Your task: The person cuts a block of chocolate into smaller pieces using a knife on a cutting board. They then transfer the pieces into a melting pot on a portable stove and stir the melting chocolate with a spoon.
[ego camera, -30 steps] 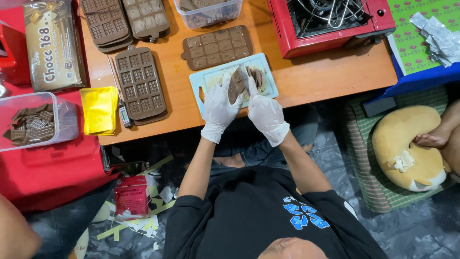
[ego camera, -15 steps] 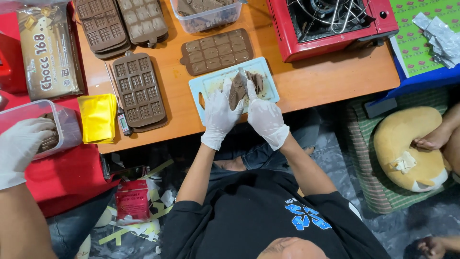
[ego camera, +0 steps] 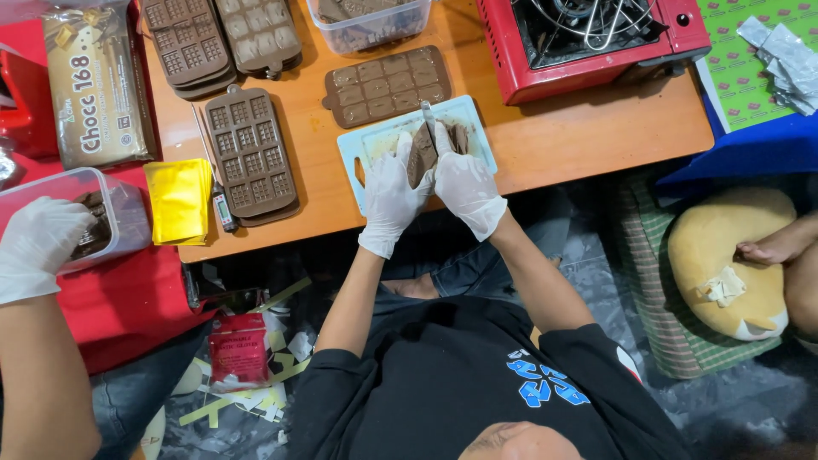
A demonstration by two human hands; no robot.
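Observation:
A light blue cutting board [ego camera: 372,146] lies on the orange table [ego camera: 579,136] with a brown chocolate block [ego camera: 420,155] on it. My left hand [ego camera: 388,192], in a white glove, holds the block steady from the left. My right hand [ego camera: 464,183], also gloved, grips a knife [ego camera: 425,113] whose blade rests on the block's top. Both hands touch over the board's middle. Chocolate crumbs lie on the board beside the hands.
Brown silicone bar moulds [ego camera: 250,153] and a filled mould [ego camera: 388,83] sit behind the board, with a clear tub [ego camera: 368,24], a red gas stove [ego camera: 596,38], a yellow packet [ego camera: 179,200] and a chocolate package [ego camera: 94,85]. A co-worker's gloved hand [ego camera: 38,243] reaches into a plastic container [ego camera: 128,213].
The co-worker's gloved hand has come in from the left and gone into the plastic container. My hands stay on the block, shifting only slightly.

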